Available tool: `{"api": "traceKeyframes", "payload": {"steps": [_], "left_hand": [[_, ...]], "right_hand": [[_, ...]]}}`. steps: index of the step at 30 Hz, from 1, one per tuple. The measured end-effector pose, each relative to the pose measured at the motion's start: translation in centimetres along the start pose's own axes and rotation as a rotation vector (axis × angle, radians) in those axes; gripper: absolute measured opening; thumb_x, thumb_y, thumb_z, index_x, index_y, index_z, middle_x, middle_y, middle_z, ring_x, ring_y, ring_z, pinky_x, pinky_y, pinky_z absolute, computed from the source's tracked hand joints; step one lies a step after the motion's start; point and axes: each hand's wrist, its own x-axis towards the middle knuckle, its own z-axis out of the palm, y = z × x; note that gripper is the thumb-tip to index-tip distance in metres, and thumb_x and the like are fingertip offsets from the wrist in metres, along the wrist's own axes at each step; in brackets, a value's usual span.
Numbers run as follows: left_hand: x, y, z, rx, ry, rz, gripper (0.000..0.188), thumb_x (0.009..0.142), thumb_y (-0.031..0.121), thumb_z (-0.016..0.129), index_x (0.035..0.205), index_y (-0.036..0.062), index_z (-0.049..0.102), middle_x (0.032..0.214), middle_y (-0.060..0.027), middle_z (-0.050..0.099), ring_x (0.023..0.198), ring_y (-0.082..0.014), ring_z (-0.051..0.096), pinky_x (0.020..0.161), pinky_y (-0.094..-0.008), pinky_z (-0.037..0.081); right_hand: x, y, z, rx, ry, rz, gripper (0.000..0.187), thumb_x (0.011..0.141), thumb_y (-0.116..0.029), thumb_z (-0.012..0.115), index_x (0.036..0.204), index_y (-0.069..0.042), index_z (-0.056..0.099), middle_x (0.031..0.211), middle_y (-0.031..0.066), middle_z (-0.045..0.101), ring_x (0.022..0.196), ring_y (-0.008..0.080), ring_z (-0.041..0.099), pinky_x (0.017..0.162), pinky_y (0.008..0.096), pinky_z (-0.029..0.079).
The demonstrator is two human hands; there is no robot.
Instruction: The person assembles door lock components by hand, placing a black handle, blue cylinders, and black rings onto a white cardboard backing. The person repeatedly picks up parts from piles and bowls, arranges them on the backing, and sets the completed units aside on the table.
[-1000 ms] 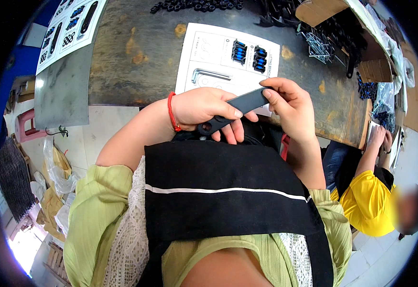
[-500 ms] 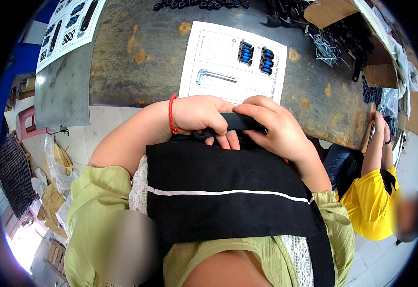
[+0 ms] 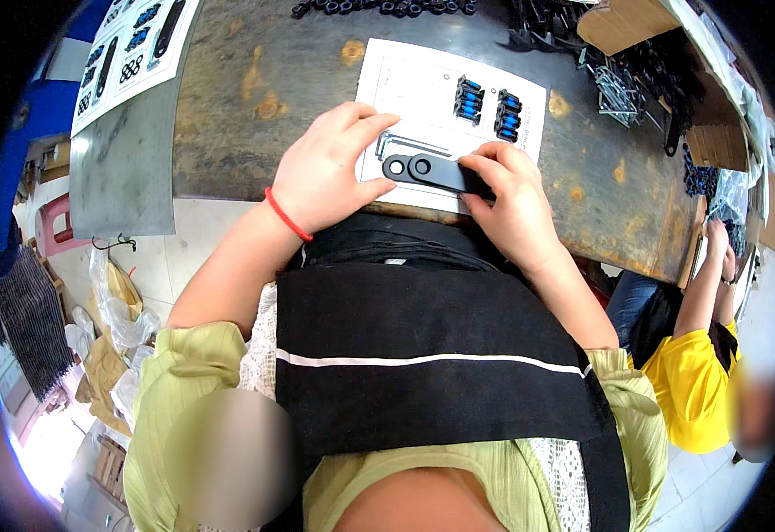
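Two black flat bars point(image 3: 440, 173) with round holed ends lie overlapped over the near part of a white printed card point(image 3: 529, 89). My right hand point(image 3: 516, 199) grips their right end between thumb and fingers. Beside their left end is my left hand point(image 3: 325, 168), with thumb and fingers spread apart and nothing between them. Just beyond the bars, L-shaped hex keys point(image 3: 409, 144) rest on the card. Farther up the card sit two rows of black bolts with blue bands, a left row point(image 3: 469, 99) and a right row point(image 3: 508, 115).
Black nuts point(image 3: 387, 7) line the far edge of the worn metal table point(image 3: 254, 133). At the far right are a heap of silver hex keys point(image 3: 618, 93), black parts and open cardboard point(image 3: 622, 22). Another card point(image 3: 130, 53) lies far left. A person in yellow point(image 3: 693, 381) works at right.
The black bars have moved away from my lap onto the card. My left hand has let go of them and opened to their left; my right hand still grips them.
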Motion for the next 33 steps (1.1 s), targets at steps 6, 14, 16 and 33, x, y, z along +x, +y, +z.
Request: {"api": "traceKeyframes", "payload": {"steps": [6, 14, 16, 33], "left_hand": [[0.6, -1.1, 0.9, 0.006, -0.023, 0.046, 0.062, 0.066, 0.018, 0.083, 0.123, 0.0076, 0.061, 0.118, -0.0110, 0.059, 0.111, -0.0322, 0.056, 0.096, -0.0396, 0.046], [0.8, -1.5, 1.3, -0.011, -0.021, 0.068, 0.052, 0.068, 0.018, 0.081, 0.116, 0.0084, 0.064, 0.110, -0.0099, 0.059, 0.106, -0.0312, 0.058, 0.092, -0.0389, 0.048], [0.8, -1.5, 1.4, -0.012, -0.018, 0.065, 0.051, 0.068, 0.018, 0.081, 0.115, 0.0085, 0.064, 0.109, -0.0096, 0.059, 0.105, -0.0310, 0.058, 0.092, -0.0387, 0.048], [1.1, -0.8, 1.0, -0.034, -0.037, 0.025, 0.041, 0.070, 0.017, 0.080, 0.106, 0.0086, 0.064, 0.103, -0.0108, 0.058, 0.100, -0.0314, 0.057, 0.087, -0.0391, 0.049]], "right_hand": [[0.3, 0.0, 0.2, -0.011, -0.048, -0.031, 0.038, 0.067, -0.003, 0.075, 0.103, -0.006, 0.066, 0.104, 0.0088, 0.061, 0.103, 0.0302, 0.059, 0.091, 0.0414, 0.045], [0.7, 0.4, 0.8, -0.028, 0.007, -0.057, 0.036, 0.065, -0.003, 0.073, 0.100, -0.009, 0.062, 0.101, 0.0084, 0.061, 0.101, 0.0299, 0.058, 0.088, 0.0421, 0.043], [0.7, 0.5, 0.9, -0.028, 0.026, -0.043, 0.035, 0.065, -0.003, 0.073, 0.098, -0.009, 0.061, 0.099, 0.0085, 0.061, 0.100, 0.0302, 0.058, 0.087, 0.0422, 0.043], [1.3, 0.7, -0.3, -0.015, -0.047, -0.069, 0.037, 0.066, -0.004, 0.069, 0.102, -0.007, 0.060, 0.102, 0.0097, 0.061, 0.100, 0.0303, 0.058, 0.089, 0.0424, 0.043]]}}
